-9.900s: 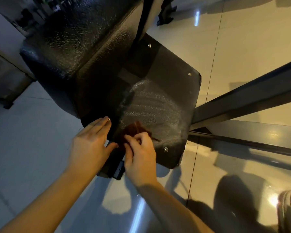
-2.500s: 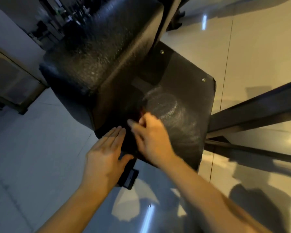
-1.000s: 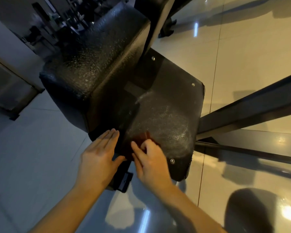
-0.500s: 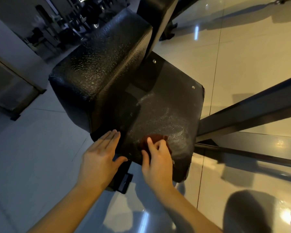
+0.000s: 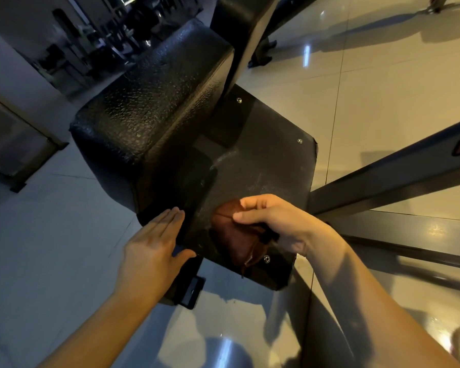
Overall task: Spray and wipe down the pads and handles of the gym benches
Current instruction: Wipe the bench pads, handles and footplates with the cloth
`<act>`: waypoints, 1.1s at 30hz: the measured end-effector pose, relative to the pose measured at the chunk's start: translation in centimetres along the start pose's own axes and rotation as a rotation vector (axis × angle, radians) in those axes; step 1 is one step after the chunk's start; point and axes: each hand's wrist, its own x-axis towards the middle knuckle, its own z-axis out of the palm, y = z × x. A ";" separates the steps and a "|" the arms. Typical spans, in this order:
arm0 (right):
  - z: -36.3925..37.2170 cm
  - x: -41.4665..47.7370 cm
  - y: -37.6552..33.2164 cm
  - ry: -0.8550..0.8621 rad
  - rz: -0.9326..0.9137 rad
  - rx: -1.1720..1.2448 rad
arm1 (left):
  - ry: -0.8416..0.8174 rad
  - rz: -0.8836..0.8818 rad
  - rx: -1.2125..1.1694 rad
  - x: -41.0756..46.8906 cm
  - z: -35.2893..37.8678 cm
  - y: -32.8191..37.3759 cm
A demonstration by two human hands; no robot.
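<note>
The right grip (image 5: 274, 224), a bare hand, has its fingers and thumb curled on a bunched brown cloth (image 5: 234, 237) and holds it against the near part of the bench's flat black panel (image 5: 263, 160), which shows pale streaks farther up. The left grip (image 5: 154, 251) lies open, fingers straight and together, on the panel's near left edge, just left of the cloth. The textured black pad (image 5: 154, 102) rises to the far left above the tiled floor (image 5: 51, 235).
</note>
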 end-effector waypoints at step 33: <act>5.5 5.1 11.5 0.881 -0.589 -0.989 | -0.082 -0.030 -0.027 -0.3 -0.3 0.2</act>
